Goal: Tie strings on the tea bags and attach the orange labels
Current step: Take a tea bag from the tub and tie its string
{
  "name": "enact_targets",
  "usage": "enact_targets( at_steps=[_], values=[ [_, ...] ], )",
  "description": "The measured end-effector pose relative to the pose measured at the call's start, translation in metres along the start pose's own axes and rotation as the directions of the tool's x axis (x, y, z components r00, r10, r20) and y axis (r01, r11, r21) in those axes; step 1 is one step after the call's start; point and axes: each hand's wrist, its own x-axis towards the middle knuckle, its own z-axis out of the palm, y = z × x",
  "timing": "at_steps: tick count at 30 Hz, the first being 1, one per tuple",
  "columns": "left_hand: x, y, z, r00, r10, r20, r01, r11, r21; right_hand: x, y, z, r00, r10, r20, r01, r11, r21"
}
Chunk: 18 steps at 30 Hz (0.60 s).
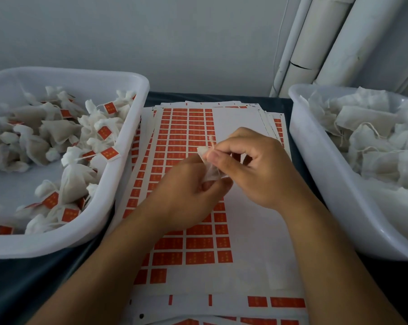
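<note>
Tea bag point(211, 172), small, white and gauzy, sits pinched between our two hands above the stack of label sheets point(245, 231), which we take as our landmark. Our left hand point(186, 195) is curled around the lower part of the bag, fingers closed on it. Our right hand point(257, 167) is closed too, thumb and forefinger nipping the bag's gathered neck, where a thin string point(211, 140) pokes upward. Both hands hover over the middle of the sheets, whose orange labels point(199, 256) run in rows, with many blank spaces on the right half where the backing is bare.

Left of the sheets stands a white tub point(118, 184) holding tied bags with orange tags point(109, 153) on strings. Right of the sheets stands a second white tub point(315, 184) piled with plain, untagged bags point(367, 123). Sheets and tubs rest on a dark counter point(22, 289). Behind the sheets rises a pale wall, with white pipes point(327, 43) at its right.
</note>
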Motion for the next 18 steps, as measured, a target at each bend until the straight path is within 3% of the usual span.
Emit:
enact_targets(
  at_steps=[3,7,11,15,18],
  values=[
    [-0.001,0.001,0.004,0.997,0.073,-0.014,-0.072,0.997,0.028,-0.001,0.002,0.001,0.999,-0.012,0.052,0.015,0.998,-0.056],
    [-0.001,-0.001,0.007,0.998,0.068,-0.009,-0.068,0.998,-0.001,-0.001,0.004,0.0,0.996,-0.02,0.082,0.024,0.999,-0.048],
    [-0.003,0.002,0.008,0.993,0.12,-0.004,-0.12,0.985,-0.122,-0.001,0.006,-0.002,0.981,0.063,0.184,-0.101,0.973,0.207],
    [-0.006,0.008,0.006,0.998,0.051,0.031,-0.039,0.956,-0.29,0.0,0.009,-0.002,0.971,0.102,0.218,-0.168,0.936,0.311],
    [-0.006,0.009,0.003,0.998,-0.049,0.04,0.06,0.933,-0.355,0.001,0.011,-0.004,0.981,0.094,0.167,-0.136,0.955,0.263]
  ],
)
